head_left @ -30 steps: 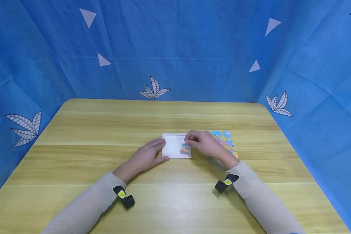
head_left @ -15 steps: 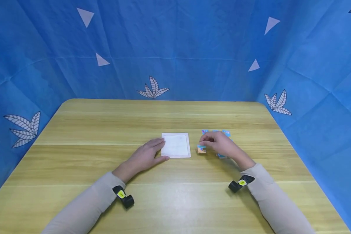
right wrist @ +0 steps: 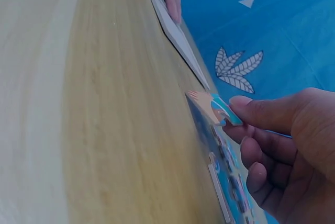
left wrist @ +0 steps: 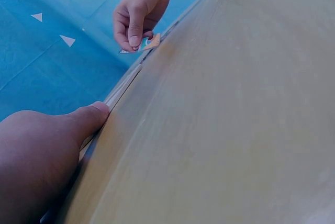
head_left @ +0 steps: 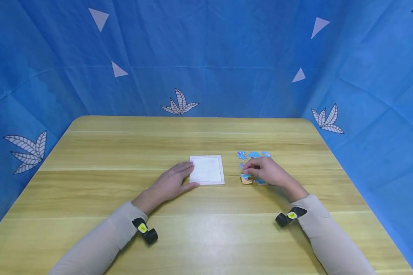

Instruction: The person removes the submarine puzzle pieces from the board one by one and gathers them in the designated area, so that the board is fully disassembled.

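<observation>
A white square puzzle tray with a raised rim lies flat on the table. My left hand rests on its left side, thumb along the near corner and fingers on the left rim. To the right, my right hand pinches a puzzle piece in orange and blue between thumb and forefinger. In the right wrist view that piece is tilted, one edge close to the table. Several blue puzzle pieces lie around and under the right hand, which partly hides them.
The wooden table reaches back to a blue cloth backdrop with white leaf and triangle prints. Each forearm wears a black wrist camera, the left one and the right one.
My right hand has moved right with the puzzle piece, from over the tray to the near left side of the loose pieces. The left hand has stayed on the tray.
</observation>
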`<state>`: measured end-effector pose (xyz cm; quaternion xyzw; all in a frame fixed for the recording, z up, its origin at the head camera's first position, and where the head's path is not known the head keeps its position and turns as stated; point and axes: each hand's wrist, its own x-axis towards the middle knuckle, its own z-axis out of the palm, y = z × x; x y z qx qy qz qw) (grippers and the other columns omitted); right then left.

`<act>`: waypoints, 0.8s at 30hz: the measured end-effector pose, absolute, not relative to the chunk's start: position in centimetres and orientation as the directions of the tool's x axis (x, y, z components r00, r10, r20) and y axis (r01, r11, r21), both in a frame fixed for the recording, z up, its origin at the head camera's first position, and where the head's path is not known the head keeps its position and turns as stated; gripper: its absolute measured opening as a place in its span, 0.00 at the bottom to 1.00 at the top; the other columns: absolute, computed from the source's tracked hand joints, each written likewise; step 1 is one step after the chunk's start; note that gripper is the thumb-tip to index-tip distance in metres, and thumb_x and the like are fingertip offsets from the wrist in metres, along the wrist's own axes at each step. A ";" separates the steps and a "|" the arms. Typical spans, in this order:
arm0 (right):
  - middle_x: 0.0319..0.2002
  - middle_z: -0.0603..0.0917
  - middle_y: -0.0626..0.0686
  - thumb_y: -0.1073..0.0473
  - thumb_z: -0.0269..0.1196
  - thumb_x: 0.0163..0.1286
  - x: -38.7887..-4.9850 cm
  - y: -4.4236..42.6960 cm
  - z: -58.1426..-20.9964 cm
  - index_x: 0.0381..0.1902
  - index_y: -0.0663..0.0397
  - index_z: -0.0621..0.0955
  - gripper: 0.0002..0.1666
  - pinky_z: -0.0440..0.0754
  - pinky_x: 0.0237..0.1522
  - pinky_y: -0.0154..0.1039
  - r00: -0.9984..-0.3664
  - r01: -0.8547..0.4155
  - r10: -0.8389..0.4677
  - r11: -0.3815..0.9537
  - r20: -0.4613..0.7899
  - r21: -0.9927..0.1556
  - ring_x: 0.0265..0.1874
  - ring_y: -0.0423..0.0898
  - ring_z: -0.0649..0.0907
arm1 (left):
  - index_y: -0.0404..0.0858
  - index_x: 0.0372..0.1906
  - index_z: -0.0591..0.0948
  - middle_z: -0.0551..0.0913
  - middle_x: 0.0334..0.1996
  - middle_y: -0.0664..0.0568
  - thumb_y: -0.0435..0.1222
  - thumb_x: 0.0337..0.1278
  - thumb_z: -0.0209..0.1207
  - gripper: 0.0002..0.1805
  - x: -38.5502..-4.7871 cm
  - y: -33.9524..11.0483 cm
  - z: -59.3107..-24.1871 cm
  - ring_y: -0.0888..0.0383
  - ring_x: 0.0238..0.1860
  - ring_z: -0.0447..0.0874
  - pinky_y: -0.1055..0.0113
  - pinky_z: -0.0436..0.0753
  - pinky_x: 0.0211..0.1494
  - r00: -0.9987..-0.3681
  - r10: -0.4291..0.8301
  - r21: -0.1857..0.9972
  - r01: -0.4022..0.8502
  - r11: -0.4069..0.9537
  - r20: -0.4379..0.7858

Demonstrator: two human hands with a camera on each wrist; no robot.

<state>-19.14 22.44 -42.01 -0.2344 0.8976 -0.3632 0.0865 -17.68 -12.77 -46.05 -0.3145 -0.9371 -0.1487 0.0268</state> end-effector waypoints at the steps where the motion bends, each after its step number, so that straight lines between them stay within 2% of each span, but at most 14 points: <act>1: 0.29 0.85 0.45 0.61 0.64 0.69 -19.1 22.5 -42.0 0.38 0.53 0.86 0.04 0.77 0.28 0.34 -0.875 -0.360 -0.484 0.625 0.019 -0.693 0.25 0.41 0.77 | 0.33 0.69 0.69 0.66 0.71 0.44 0.63 0.64 0.52 0.43 -17.7 -12.8 -46.1 0.48 0.71 0.61 0.56 0.60 0.73 -0.800 0.582 0.260 0.598 0.758 0.145; 10: 0.34 0.87 0.47 0.63 0.66 0.67 -19.4 23.0 -42.5 0.36 0.54 0.88 0.04 0.78 0.31 0.32 -0.869 -0.397 -0.492 0.629 0.054 -0.669 0.29 0.39 0.79 | 0.33 0.69 0.69 0.67 0.70 0.44 0.63 0.64 0.52 0.43 -17.8 -12.9 -46.0 0.48 0.71 0.62 0.56 0.61 0.73 -0.796 0.584 0.252 0.604 0.756 0.158; 19: 0.37 0.88 0.46 0.62 0.66 0.67 -19.4 22.9 -42.8 0.37 0.53 0.88 0.05 0.80 0.32 0.32 -0.879 -0.367 -0.477 0.653 0.017 -0.663 0.33 0.39 0.83 | 0.33 0.69 0.70 0.67 0.70 0.44 0.63 0.63 0.53 0.43 -17.8 -12.8 -46.2 0.48 0.71 0.62 0.56 0.61 0.73 -0.793 0.587 0.251 0.609 0.752 0.165; 24: 0.35 0.87 0.45 0.60 0.67 0.67 -19.3 23.1 -42.7 0.37 0.51 0.88 0.04 0.79 0.31 0.33 -0.887 -0.365 -0.461 0.665 0.026 -0.651 0.31 0.40 0.81 | 0.33 0.69 0.69 0.66 0.70 0.44 0.63 0.63 0.53 0.43 -17.7 -12.7 -46.1 0.48 0.71 0.62 0.56 0.61 0.73 -0.799 0.582 0.264 0.600 0.755 0.152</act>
